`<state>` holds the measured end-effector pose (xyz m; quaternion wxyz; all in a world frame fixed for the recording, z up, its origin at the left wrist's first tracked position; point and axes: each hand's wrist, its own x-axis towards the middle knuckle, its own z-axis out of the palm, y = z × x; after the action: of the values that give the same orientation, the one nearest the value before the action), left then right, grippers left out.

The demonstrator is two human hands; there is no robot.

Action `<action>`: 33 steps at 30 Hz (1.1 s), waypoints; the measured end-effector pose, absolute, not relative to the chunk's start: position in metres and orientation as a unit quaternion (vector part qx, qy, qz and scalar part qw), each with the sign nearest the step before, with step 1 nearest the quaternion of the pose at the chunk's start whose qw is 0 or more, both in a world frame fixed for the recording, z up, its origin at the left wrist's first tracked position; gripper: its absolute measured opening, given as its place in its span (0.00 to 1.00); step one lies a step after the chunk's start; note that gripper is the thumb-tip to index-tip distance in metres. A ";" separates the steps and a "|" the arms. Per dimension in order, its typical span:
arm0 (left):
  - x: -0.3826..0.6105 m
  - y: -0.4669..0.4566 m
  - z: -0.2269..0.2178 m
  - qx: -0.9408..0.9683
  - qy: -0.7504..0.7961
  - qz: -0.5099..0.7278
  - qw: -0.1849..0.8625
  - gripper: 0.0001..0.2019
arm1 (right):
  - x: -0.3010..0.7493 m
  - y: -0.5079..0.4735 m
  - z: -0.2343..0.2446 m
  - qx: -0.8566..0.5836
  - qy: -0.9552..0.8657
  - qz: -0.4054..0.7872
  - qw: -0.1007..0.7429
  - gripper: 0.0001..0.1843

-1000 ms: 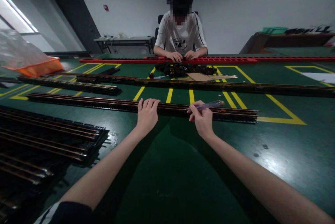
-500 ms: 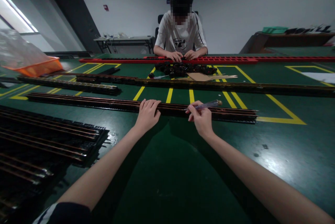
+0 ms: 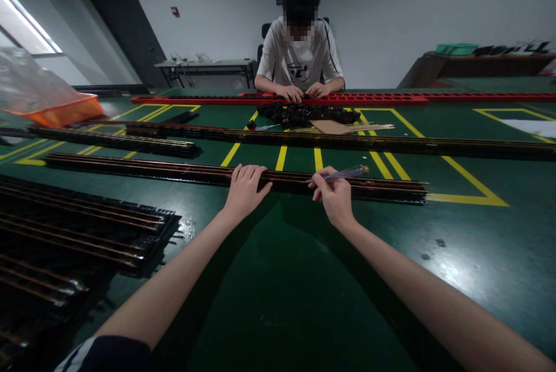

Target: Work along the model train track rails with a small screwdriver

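A long dark rail with copper strips [image 3: 174, 170] lies across the green table in front of me. My left hand [image 3: 245, 191] rests on it with fingers curled over its top, pressing it down. My right hand [image 3: 334, 195] is closed on a clear-handled screwdriver [image 3: 347, 174], whose tip points left onto the rail between my hands.
More rails [image 3: 130, 141] lie farther back and a stack [image 3: 65, 227] sits at my left. Across the table a person in a white shirt [image 3: 299, 62] works at a red rail [image 3: 391, 98] beside a pile of black parts [image 3: 304, 114]. An orange basket [image 3: 65, 110] stands far left.
My left hand has shifted slightly right along the rail. The right hand and screwdriver stay nearly in place.
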<state>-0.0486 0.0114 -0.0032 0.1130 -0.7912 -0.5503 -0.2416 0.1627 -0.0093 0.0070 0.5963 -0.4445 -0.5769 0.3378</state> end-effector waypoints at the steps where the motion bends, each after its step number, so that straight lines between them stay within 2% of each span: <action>1: -0.048 0.011 -0.003 -0.791 -0.551 -0.239 0.113 0.17 | 0.163 -0.009 0.007 -0.444 -0.577 0.338 0.596 0.10; 33: -0.038 0.003 0.003 -0.765 -0.580 -0.225 0.168 0.18 | 0.163 -0.011 0.008 -0.444 -0.570 0.334 0.605 0.08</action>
<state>-0.0383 0.0030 0.0026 0.1682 -0.7645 -0.5801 -0.2253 0.1626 -0.0114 0.0083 0.6053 -0.4441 -0.5696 0.3345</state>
